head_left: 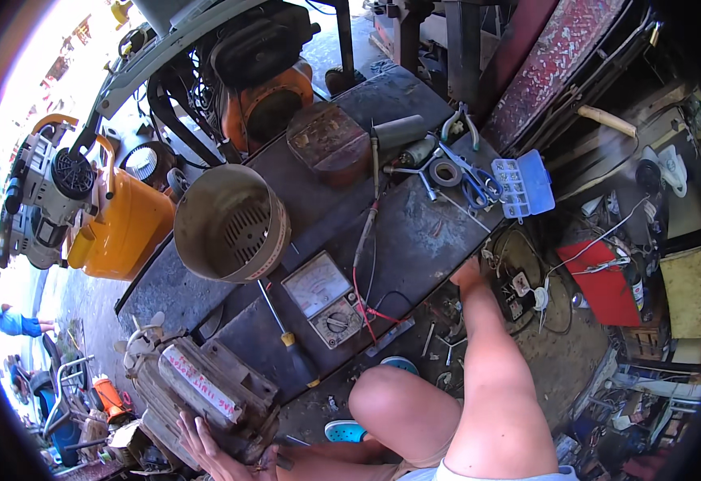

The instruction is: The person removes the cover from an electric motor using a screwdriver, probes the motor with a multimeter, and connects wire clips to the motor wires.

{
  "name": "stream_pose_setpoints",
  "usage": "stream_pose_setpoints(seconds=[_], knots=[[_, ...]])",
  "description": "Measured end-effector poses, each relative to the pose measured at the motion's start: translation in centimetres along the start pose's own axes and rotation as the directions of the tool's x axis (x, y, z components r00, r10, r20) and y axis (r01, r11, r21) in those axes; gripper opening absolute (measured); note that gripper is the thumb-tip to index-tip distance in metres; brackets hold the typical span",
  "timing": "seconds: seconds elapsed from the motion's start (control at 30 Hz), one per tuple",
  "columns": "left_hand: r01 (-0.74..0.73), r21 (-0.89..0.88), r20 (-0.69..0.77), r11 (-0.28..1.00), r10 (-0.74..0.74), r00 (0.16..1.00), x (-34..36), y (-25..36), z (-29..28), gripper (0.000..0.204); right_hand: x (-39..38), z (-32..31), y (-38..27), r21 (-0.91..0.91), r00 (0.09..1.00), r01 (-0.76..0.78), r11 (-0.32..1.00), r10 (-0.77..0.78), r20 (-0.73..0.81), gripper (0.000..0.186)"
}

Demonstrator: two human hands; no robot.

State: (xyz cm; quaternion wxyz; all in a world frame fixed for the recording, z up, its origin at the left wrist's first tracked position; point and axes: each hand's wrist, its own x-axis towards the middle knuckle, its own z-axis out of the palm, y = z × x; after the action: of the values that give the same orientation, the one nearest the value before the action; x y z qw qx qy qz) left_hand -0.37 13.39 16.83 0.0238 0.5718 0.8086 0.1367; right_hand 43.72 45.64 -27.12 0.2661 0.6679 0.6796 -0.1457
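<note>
An electric motor (206, 385) with a ribbed grey body and red handwriting lies at the bench's near left. My left hand (214, 453) rests by its near end, fingers stretched and apart. My right arm reaches forward to the bench's right edge, where my right hand (469, 274) is small in view and its fingers are hard to make out. An analog multimeter (326, 301) lies face up between them, with red and black test leads (358, 248) running over the bench. Beside it is a screwdriver (290, 341) with a black and yellow handle.
A round metal housing (234, 224) with a slotted bottom stands on the dark bench (415, 232). Farther right lie scissors (479, 188), a tape roll (445, 172), pliers (459, 124) and a blue compartment box (523, 184). A yellow container (130, 212) stands left; cables (519, 248) lie right.
</note>
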Motion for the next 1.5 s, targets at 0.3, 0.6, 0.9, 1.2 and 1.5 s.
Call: stream_pose_setpoints(seconds=[0.3, 0.6, 0.9, 1.2, 1.5], knots=[[0.002, 0.020, 0.021, 1.000, -0.002, 1.000, -0.2, -0.5, 0.0, 0.102, -1.3, 0.4, 0.6, 0.224, 0.992, -0.125, 0.966, 0.120, 0.036, 0.043], [0.026, 0.075, -0.015, 0.997, -0.025, 1.000, -1.9, -0.4, 0.5, 0.115, -9.8, 2.1, 11.7, 0.665, 0.757, -0.121, 0.737, 0.502, -0.418, 0.021], [0.018, -0.014, -0.093, 1.000, -0.020, 0.995, -3.0, 0.0, 0.6, 0.114, -21.0, -7.6, 18.4, 0.814, 0.381, 0.329, 0.480, 0.721, -0.579, 0.022], [-0.039, 0.022, -0.147, 0.999, 0.042, 0.988, -3.6, -2.3, 1.8, 0.115, -39.9, -24.9, 20.9, 0.422, 0.086, 0.809, 0.409, 0.629, -0.773, 0.014], [-0.139, -0.056, -0.258, 0.989, 0.120, 0.959, -8.8, 8.0, -3.0, 0.089, -54.1, -28.8, 18.6, 0.048, -0.137, 0.944, 0.327, 0.519, -0.844, 0.018]])
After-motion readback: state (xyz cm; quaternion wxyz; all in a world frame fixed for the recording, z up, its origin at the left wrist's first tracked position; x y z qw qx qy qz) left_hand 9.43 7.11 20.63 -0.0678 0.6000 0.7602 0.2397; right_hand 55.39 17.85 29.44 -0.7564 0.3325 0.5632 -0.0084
